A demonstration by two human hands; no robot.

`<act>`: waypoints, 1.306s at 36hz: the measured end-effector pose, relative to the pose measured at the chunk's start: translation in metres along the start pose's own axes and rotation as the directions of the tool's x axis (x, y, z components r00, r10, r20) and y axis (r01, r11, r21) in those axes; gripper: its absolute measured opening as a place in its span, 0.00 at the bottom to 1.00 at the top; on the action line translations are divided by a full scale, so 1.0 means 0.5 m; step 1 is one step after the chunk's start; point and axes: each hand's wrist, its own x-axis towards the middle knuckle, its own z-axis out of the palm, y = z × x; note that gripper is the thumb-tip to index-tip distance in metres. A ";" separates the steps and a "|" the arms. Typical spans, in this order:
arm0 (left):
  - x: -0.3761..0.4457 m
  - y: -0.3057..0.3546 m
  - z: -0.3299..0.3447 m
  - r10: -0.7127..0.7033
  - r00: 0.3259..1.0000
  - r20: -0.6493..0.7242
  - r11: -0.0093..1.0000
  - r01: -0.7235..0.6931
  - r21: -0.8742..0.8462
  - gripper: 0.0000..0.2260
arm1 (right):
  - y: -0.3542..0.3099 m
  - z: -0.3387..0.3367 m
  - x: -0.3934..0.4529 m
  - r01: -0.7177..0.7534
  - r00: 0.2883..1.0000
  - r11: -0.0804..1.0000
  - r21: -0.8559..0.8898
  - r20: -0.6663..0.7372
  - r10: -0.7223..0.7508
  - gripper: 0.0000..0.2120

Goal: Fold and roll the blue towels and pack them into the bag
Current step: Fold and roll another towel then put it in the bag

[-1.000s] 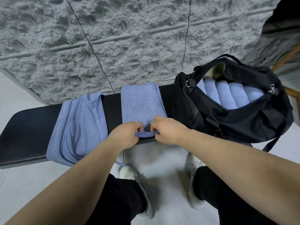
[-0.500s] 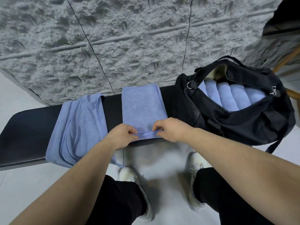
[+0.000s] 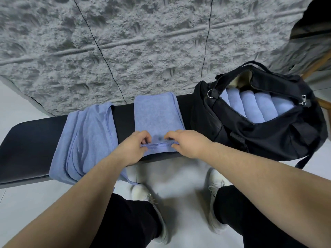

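Legs in black trousers and pale, blurred shoes (image 3: 152, 208) nearest, planted on light grey floor tile (image 3: 180, 178). Bare forearms reaching forward and up to the near edge of a dark padded worktop (image 3: 30, 138), long and narrow, running left to right. Left hand (image 3: 133, 148) and right hand (image 3: 186, 143) side by side on the near end of a folded blue towel (image 3: 157, 115); grip of each hand narrow, fingers curled and pinching the stitched hem, that hem turned up into a thin lip between them. Soft, napped terry, folded to a long rectangle, long axis pointing away from the body toward the wall, near end at the front edge of the worktop, far end at the back edge. Just to the left, apart from it with a strip of dark padding between, a second blue towel (image 3: 86, 138), loosely folded and wrinkled, seams showing, long axis likewise running near to far, near end hanging over the front edge with a corner drooping toward the floor. To the right, a black fabric bag (image 3: 268, 138), rounded and slumped, zip mouth gaping, metal ring and clip at the opening; inside, rolled blue towels (image 3: 258, 106) packed side by side as smooth cylinders. Farthest back, a rough, pitted grey wall (image 3: 143, 42) crossed by thin dark lines.
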 end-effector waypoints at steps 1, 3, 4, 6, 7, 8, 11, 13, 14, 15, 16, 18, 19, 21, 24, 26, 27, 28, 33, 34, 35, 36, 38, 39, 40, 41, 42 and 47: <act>0.000 0.003 0.000 0.013 1.000 0.000 1.000 -0.013 0.027 0.16 | -0.001 0.001 0.000 0.011 1.000 1.000 -0.017 -0.016 -0.011 0.16; 0.001 0.011 -0.001 0.032 0.999 -0.005 0.996 -0.032 0.085 0.18 | -0.003 0.002 0.000 0.028 0.999 0.997 -0.069 -0.041 -0.030 0.13; 0.001 0.015 -0.001 0.037 0.999 -0.013 0.993 -0.035 0.114 0.18 | -0.004 0.003 0.000 0.032 0.998 0.995 -0.094 -0.054 -0.037 0.12; 0.001 0.020 -0.002 0.037 0.999 -0.025 0.984 -0.032 0.176 0.17 | -0.006 0.002 -0.001 0.037 0.996 0.990 -0.135 -0.070 -0.047 0.10; 0.000 0.024 -0.002 0.031 0.999 -0.024 0.979 -0.025 0.203 0.15 | -0.007 0.000 -0.002 0.037 0.996 0.987 -0.158 -0.071 -0.049 0.09; 0.000 0.025 -0.001 0.019 1.000 -0.020 0.975 -0.014 0.224 0.14 | -0.008 -0.001 -0.002 0.038 0.996 0.984 -0.175 -0.068 -0.051 0.09; 0.001 0.031 0.002 -0.030 0.998 -0.046 0.973 0.039 0.226 0.09 | -0.010 -0.009 -0.003 0.024 0.997 0.982 -0.185 -0.074 -0.038 0.10; 0.004 0.034 0.003 -0.080 0.995 -0.064 0.977 0.090 0.192 0.08 | -0.009 -0.011 -0.003 0.007 0.997 0.984 -0.176 -0.076 -0.020 0.11; 0.004 0.036 0.003 -0.103 0.993 -0.065 0.977 0.114 0.183 0.07 | -0.009 -0.011 -0.002 0.003 0.997 0.986 -0.169 -0.078 -0.016 0.12; 0.004 0.037 0.003 -0.118 0.991 -0.065 0.974 0.129 0.188 0.07 | -0.010 -0.011 -0.002 0.005 0.996 0.986 -0.168 -0.084 -0.019 0.12; 0.004 0.038 0.004 -0.123 0.990 -0.070 0.971 0.135 0.200 0.08 | -0.011 -0.011 -0.001 0.007 0.996 0.984 -0.180 -0.088 -0.024 0.12; 0.004 0.038 0.007 -0.114 0.989 -0.093 0.968 0.132 0.215 0.09 | -0.011 -0.006 0.001 0.036 0.992 0.976 -0.217 -0.111 -0.061 0.13; 0.004 0.039 0.009 -0.102 0.989 -0.105 0.969 0.123 0.216 0.09 | -0.011 -0.002 0.002 0.053 0.988 0.969 -0.241 -0.131 -0.087 0.13; 0.006 0.037 0.013 -0.071 0.990 -0.118 0.969 0.097 0.226 0.10 | -0.011 0.006 0.004 0.088 0.965 0.940 -0.330 -0.207 -0.163 0.10; 0.012 0.035 0.020 -0.012 0.988 -0.157 0.950 0.060 0.307 0.10 | -0.014 0.006 0.005 0.097 0.944 0.900 -0.425 -0.247 -0.218 0.05; 0.016 0.037 0.024 -0.017 0.986 -0.163 0.937 0.073 0.341 0.10 | -0.017 0.015 0.008 0.114 0.965 0.904 -0.412 -0.170 -0.199 0.07; 0.017 0.038 0.026 -0.036 0.987 -0.156 0.936 0.088 0.342 0.11 | -0.018 0.018 0.008 0.107 0.975 0.914 -0.393 -0.139 -0.174 0.09; 0.019 0.038 0.027 -0.056 0.988 -0.146 0.935 0.103 0.340 0.11 | -0.019 0.018 0.008 0.098 0.980 0.922 -0.375 -0.123 -0.154 0.10; 0.019 0.044 0.030 -0.108 0.987 -0.118 0.932 0.142 0.333 0.10 | -0.023 0.019 0.005 0.060 0.988 0.956 -0.287 -0.121 -0.098 0.10; 0.019 0.043 0.030 -0.111 0.987 -0.118 0.933 0.145 0.331 0.10 | -0.023 0.020 0.004 0.054 0.988 0.960 -0.275 -0.125 -0.091 0.11; 0.018 0.043 0.030 -0.114 0.986 -0.120 0.933 0.148 0.327 0.10 | -0.024 0.020 0.002 0.050 0.988 0.962 -0.268 -0.127 -0.087 0.12; 0.018 0.042 0.030 -0.115 0.986 -0.120 0.935 0.148 0.323 0.10 | -0.024 0.019 -0.001 0.053 0.987 0.962 -0.269 -0.130 -0.090 0.13; 0.017 0.041 0.031 -0.115 0.986 -0.120 0.938 0.148 0.315 0.09 | -0.022 0.022 -0.004 0.074 0.982 0.947 -0.313 -0.144 -0.124 0.14; 0.016 0.041 0.031 -0.111 0.986 -0.122 0.938 0.145 0.315 0.08 | -0.019 0.023 -0.005 0.085 0.978 0.936 -0.341 -0.153 -0.144 0.14; 0.014 0.040 0.031 -0.103 0.987 -0.127 0.939 0.138 0.315 0.07 | -0.016 0.025 -0.007 0.092 0.974 0.928 -0.360 -0.162 -0.160 0.15; 0.013 0.040 0.031 -0.092 0.987 -0.128 0.940 0.129 0.315 0.07 | -0.013 0.026 -0.008 0.098 0.972 0.923 -0.372 -0.165 -0.170 0.16; 0.011 0.039 0.032 -0.082 0.989 -0.124 0.941 0.118 0.318 0.07 | -0.010 0.028 -0.009 0.102 0.971 0.922 -0.373 -0.166 -0.174 0.17; 0.007 0.041 0.031 -0.068 0.992 -0.103 0.941 0.098 0.325 0.09 | -0.010 0.026 -0.010 0.095 0.976 0.949 -0.300 -0.160 -0.149 0.14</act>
